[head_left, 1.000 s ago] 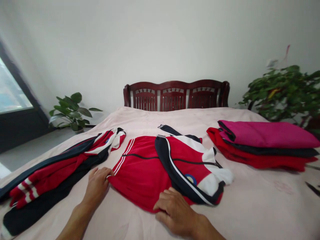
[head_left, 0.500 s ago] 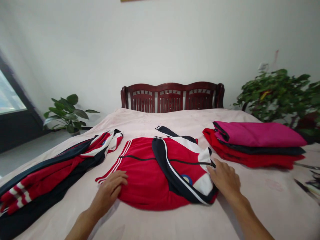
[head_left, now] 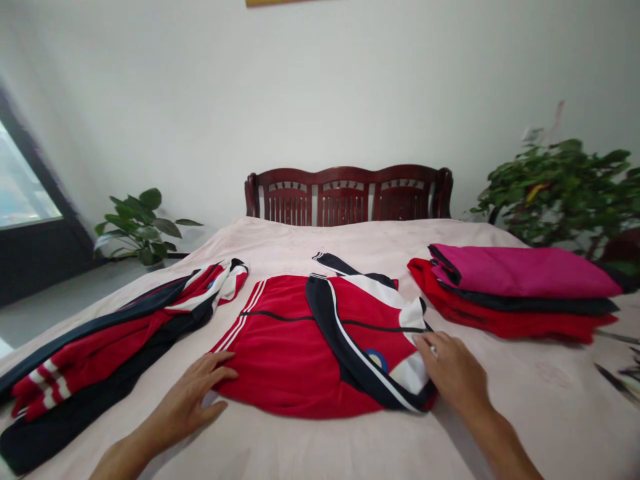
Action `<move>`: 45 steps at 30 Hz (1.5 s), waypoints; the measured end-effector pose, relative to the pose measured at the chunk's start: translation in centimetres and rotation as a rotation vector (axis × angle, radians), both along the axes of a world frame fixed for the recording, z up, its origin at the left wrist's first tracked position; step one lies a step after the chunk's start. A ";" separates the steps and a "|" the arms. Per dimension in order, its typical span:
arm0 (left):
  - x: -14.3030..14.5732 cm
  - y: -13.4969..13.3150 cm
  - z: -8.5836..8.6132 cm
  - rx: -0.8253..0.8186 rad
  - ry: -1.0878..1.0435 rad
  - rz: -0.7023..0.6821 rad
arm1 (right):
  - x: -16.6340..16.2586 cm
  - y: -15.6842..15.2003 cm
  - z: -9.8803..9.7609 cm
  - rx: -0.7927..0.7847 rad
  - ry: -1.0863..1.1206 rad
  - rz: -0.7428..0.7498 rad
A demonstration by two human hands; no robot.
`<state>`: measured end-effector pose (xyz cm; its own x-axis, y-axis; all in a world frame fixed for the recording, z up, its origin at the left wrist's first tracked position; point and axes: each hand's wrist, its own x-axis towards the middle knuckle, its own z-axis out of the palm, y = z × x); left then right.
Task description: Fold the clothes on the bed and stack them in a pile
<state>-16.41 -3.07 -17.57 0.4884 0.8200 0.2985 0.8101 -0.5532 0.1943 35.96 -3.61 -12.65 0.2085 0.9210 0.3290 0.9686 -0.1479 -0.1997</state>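
A red, white and navy track jacket [head_left: 285, 360] lies flat with its zip closed. One navy sleeve is folded across its front, and the other sticks out at the far side. At the striped hem, my left hand [head_left: 193, 393] is open, thumb and fingers apart, with the fingertips on the red cloth's near corner. My right hand [head_left: 457, 370] is at the collar end, its fingers bent and closed on the white collar cloth; a bit of white shows between them. The thumb is mostly hidden.
On the left lies a second track jacket [head_left: 105, 360], stretched lengthwise. A folded pile with a magenta garment [head_left: 530, 270] on top sits at the right, near dark pointed tools [head_left: 615, 380]. Behind are a wooden headboard [head_left: 345, 193] and potted plants [head_left: 145, 227].
My left hand has drawn back to the left and its thumb has spread away from the fingers. My right hand has shifted slightly at the collar. The jacket has barely moved.
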 end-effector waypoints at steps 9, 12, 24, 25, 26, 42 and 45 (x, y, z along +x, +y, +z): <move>-1.7 3.0 2.2 0.072 0.043 0.034 | -8.3 -0.6 -1.6 -0.244 0.132 0.348; 0.4 5.6 5.2 0.030 0.084 0.110 | -6.6 1.5 -0.4 -0.154 0.182 0.270; 8.1 11.6 1.7 0.091 0.185 0.364 | -4.5 5.2 -3.5 -0.151 0.016 0.067; 8.0 11.4 1.6 0.113 0.150 0.363 | -4.5 5.1 -3.6 -0.123 0.021 0.069; 8.1 11.1 1.7 0.139 0.098 0.355 | -4.5 4.9 -3.4 -0.098 0.008 0.075; 25.7 7.2 2.4 -1.611 -1.546 0.062 | -6.4 3.3 0.2 0.212 0.141 0.412; 26.9 9.1 2.2 -1.631 -1.807 -0.001 | -7.5 2.3 0.2 0.144 0.090 0.528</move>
